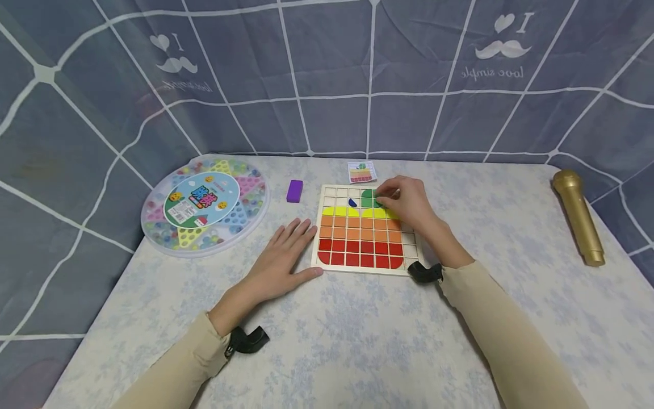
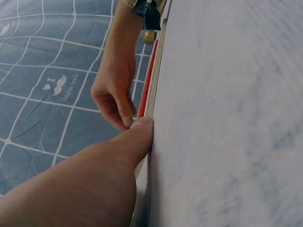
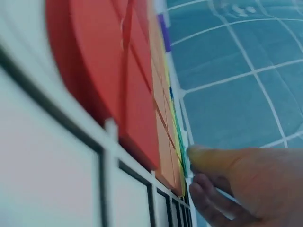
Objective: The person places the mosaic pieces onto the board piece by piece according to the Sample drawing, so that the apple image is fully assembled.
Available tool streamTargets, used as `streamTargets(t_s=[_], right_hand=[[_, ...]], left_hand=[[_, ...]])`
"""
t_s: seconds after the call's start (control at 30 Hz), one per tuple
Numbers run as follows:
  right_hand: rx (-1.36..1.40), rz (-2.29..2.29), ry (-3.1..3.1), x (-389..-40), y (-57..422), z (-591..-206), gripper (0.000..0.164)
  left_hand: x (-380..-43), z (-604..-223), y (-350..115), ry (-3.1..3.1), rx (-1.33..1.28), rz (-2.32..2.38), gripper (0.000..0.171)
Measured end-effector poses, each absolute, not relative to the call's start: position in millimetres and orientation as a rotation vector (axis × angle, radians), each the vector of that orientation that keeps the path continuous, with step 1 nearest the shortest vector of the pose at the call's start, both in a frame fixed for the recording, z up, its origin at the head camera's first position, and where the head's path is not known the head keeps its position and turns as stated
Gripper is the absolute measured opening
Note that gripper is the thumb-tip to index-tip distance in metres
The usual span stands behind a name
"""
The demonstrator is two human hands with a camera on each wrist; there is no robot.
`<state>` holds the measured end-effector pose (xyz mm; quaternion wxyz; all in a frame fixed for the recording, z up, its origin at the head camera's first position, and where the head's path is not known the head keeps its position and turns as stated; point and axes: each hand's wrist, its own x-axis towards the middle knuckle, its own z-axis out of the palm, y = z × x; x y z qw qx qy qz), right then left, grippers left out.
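Note:
A square wooden grid board [image 1: 411,255] lies on the table, its cells filled with red tiles [image 1: 360,253], orange tiles [image 1: 360,228] and yellow tiles [image 1: 352,212]. One small blue piece [image 1: 352,202] and green tiles [image 1: 368,198] sit in the upper rows. With curled fingers, my right hand [image 1: 409,201] pinches at a green tile near the board's top right; its fingertips partly hide the tile. My left hand [image 1: 278,261] lies flat with fingers spread, its thumb touching the board's lower left edge, as the left wrist view also shows at the thumb [image 2: 135,135].
Behind the board lies a small picture card [image 1: 361,172] with a coloured pattern. A purple block [image 1: 294,191] is at its left, beside a round clear game box [image 1: 204,204]. Far right lies a gold microphone [image 1: 578,218]. A grey-blue gridded curtain [image 1: 332,74] hangs behind the table.

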<state>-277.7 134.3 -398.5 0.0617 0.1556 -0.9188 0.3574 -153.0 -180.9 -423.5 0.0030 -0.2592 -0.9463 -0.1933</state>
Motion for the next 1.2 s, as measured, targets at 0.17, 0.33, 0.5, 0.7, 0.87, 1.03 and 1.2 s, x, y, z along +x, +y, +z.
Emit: streamTargets(t_s=[0.17, 0.33, 0.5, 0.7, 0.87, 1.03, 1.2], right_hand=[[0.552, 1.065, -2.808, -271, 137, -397, 0.011], [0.688, 1.031, -2.801, -265, 132, -393, 0.011], [0.845, 0.955, -2.801, -256, 109, -384, 0.015], [1.068, 0.832, -2.858, -259, 71, -378, 0.027], [1.156, 0.730, -2.864, -258, 60, -381, 0.027], [1.166, 0.747, -2.834, -256, 65, -381, 0.023], [1.067, 0.854, -2.836, -247, 87, -382, 0.026]], left_hand=[[-154, -423, -184, -2.960, -0.801, -0.623, 0.091], [-154, -425, -184, -2.958, -0.807, -0.629, 0.092], [-154, -423, -186, -2.969, -0.801, -0.616, 0.092], [-153, -422, -187, -2.967, -0.798, -0.621, 0.092], [-154, -422, -184, -2.954, -0.820, -0.624, 0.091], [-155, -422, -182, -2.950, -0.813, -0.617, 0.091], [-156, -422, -182, -2.983, -0.803, -0.613, 0.091]])
